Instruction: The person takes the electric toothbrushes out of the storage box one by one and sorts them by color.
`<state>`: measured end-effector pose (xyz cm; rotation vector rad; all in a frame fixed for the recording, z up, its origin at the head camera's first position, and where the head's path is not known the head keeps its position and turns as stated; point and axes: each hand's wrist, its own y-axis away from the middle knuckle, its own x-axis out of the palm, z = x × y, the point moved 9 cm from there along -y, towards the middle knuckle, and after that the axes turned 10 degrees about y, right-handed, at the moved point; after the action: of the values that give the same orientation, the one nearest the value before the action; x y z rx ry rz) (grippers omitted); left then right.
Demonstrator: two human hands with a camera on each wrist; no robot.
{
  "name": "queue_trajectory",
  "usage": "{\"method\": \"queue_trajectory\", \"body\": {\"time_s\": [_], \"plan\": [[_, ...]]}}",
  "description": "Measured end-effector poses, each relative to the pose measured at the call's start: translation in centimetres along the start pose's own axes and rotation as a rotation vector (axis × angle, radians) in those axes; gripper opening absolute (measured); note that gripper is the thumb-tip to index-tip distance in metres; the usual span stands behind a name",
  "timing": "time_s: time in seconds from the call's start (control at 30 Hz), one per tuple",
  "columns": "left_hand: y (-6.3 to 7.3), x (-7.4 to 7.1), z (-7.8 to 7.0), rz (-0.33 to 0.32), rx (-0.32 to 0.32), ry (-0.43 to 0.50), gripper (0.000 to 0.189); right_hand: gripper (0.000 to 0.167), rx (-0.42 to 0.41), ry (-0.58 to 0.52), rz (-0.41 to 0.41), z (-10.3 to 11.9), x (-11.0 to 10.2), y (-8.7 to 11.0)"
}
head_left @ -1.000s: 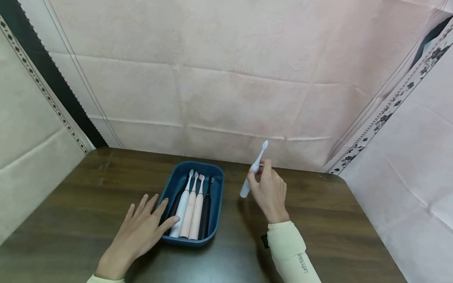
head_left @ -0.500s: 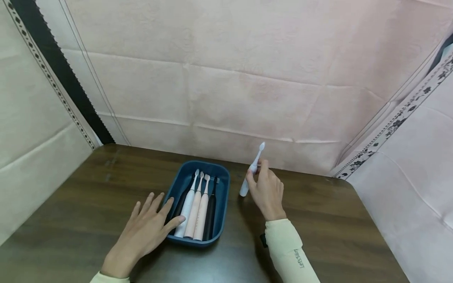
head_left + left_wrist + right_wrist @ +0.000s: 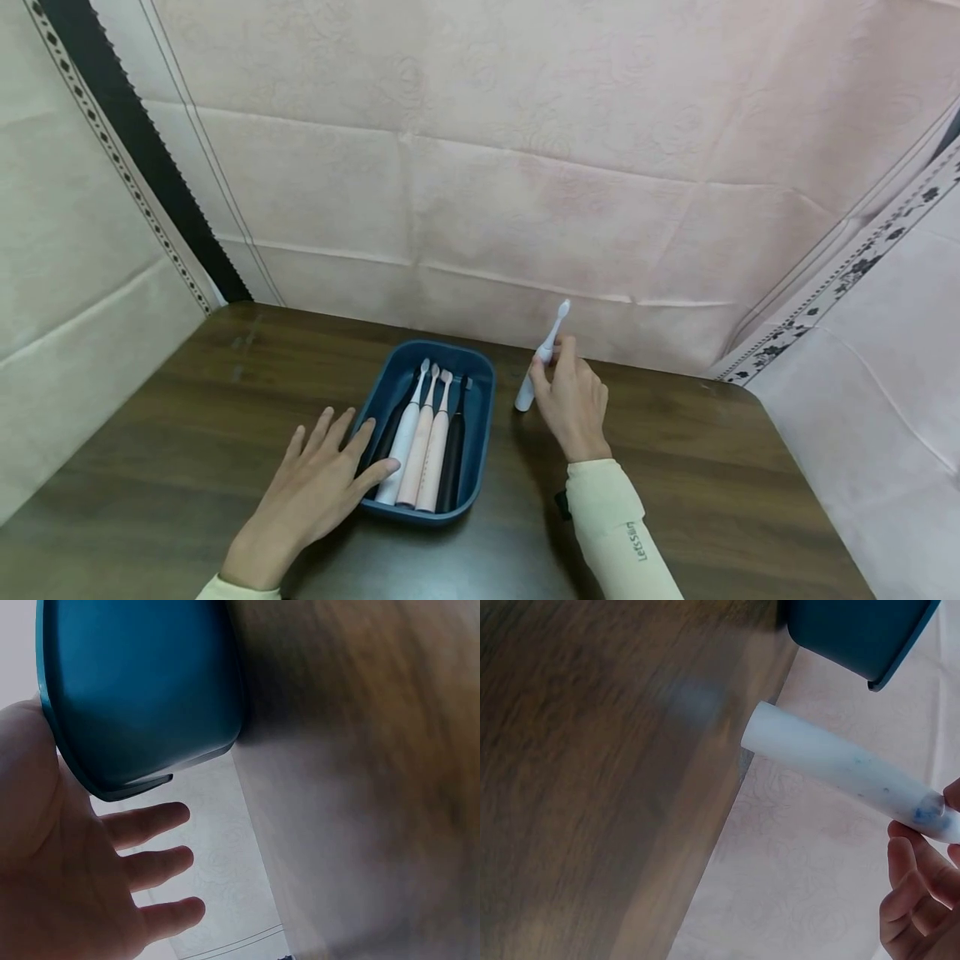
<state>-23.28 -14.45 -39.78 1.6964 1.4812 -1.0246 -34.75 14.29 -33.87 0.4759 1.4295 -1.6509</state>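
Observation:
My right hand (image 3: pixel 573 404) pinches a white electric toothbrush (image 3: pixel 527 388) by its upper handle, tilted with the brush head up. In the right wrist view the handle (image 3: pixel 832 757) has bluish marks near the fingertips; whether its base touches the table, I cannot tell. A dark blue tray (image 3: pixel 476 437) stands left of it, holding a white electric toothbrush (image 3: pixel 399 446), two pale pink ones (image 3: pixel 433 460) and two black ones (image 3: pixel 452 458). My left hand (image 3: pixel 315 492) rests on the tray's left rim, fingers spread, thumb reaching over the inside and partly covering the left black brush.
The brown wooden table (image 3: pixel 697 500) extends around the tray. Pale cloth (image 3: pixel 510 192) hangs behind the table's far edge, with more cloth on the left (image 3: pixel 82 292) and right (image 3: pixel 885 350) sides.
The head view has turned slightly left, so the tray and left hand sit farther right in it. The right hand keeps pinching the toothbrush; the left hand stays on the rim.

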Motion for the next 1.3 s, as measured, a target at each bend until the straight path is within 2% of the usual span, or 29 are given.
{"method": "queue_trajectory", "body": {"time_s": [0.6, 1.3], "plan": [[-0.04, 0.11, -0.04, 0.000, -0.003, -0.019, 0.080, 0.029, 0.027, 0.017, 0.015, -0.43, 0.58, 0.01], [-0.05, 0.08, 0.00, -0.004, -0.006, -0.012, 0.079, 0.027, 0.002, 0.009, 0.007, 0.03, 0.88, 0.31]]}}
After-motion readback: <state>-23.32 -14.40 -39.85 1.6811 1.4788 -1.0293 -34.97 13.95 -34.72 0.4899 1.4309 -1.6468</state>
